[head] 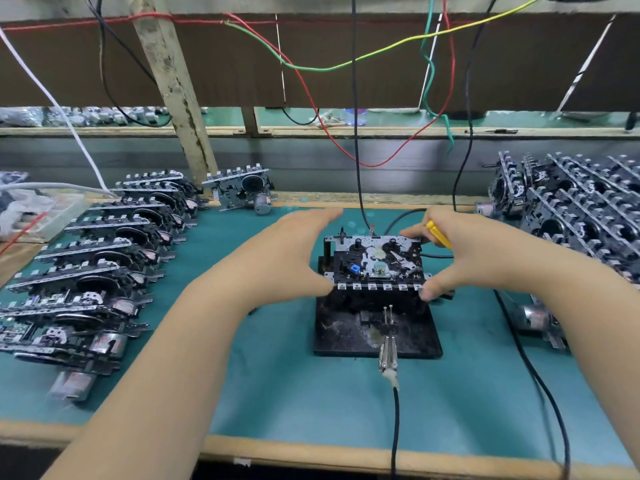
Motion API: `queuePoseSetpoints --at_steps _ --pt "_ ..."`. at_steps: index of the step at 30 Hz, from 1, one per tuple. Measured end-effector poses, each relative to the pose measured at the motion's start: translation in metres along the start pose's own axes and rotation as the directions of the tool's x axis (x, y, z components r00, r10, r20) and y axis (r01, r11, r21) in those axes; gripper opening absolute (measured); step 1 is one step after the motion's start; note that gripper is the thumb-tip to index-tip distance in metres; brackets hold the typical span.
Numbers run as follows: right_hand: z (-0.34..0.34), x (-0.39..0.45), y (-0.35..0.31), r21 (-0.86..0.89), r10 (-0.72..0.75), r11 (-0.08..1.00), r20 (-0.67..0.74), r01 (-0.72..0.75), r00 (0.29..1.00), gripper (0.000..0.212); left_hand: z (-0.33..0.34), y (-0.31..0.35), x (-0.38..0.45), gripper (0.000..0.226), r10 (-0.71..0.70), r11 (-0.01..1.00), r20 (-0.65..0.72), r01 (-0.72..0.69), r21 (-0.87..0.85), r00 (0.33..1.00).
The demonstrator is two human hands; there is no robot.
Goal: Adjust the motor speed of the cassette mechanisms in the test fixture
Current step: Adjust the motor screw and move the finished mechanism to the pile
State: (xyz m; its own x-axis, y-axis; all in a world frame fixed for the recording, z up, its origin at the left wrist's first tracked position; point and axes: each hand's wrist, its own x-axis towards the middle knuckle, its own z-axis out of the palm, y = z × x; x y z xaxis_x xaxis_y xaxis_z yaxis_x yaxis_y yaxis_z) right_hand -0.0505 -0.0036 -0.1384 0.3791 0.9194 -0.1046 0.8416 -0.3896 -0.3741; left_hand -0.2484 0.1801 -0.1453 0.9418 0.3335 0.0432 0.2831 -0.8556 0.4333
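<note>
- The cassette mechanism (376,263) sits on the black test fixture (377,329) in the middle of the green mat (277,375).
- My left hand (287,254) touches its left edge, thumb at the near corner, fingers held straight along the side.
- My right hand (464,251) pinches the right edge between thumb and fingers, with a yellow screwdriver (439,234) tucked in my grip.
- Rows of other mechanisms (100,258) lie left, another stack (575,209) right.
</note>
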Motion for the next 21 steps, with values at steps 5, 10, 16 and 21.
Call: queuePoseSetpoints --at_steps 5,10,16,21 --pt "0.000 -0.001 -0.002 0.024 0.021 0.999 -0.009 -0.021 1.000 0.068 -0.002 0.048 0.010 0.055 0.152 0.985 -0.222 -0.166 -0.046 0.963" --pt "0.000 -0.002 -0.001 0.055 0.023 0.998 -0.012 -0.022 1.000 0.068 0.000 0.058 0.025 0.053 0.184 0.979 -0.080 -0.175 0.107 0.980" --pt "0.000 -0.003 0.000 0.058 0.036 0.998 -0.012 -0.036 0.999 0.069 -0.001 0.064 0.030 0.043 0.204 0.955 -0.017 -0.196 0.222 0.979" --pt "0.000 -0.004 -0.003 0.063 0.025 0.998 -0.011 -0.025 1.000 0.068 -0.002 0.066 0.033 0.038 0.177 0.955 0.013 -0.175 0.238 0.984"
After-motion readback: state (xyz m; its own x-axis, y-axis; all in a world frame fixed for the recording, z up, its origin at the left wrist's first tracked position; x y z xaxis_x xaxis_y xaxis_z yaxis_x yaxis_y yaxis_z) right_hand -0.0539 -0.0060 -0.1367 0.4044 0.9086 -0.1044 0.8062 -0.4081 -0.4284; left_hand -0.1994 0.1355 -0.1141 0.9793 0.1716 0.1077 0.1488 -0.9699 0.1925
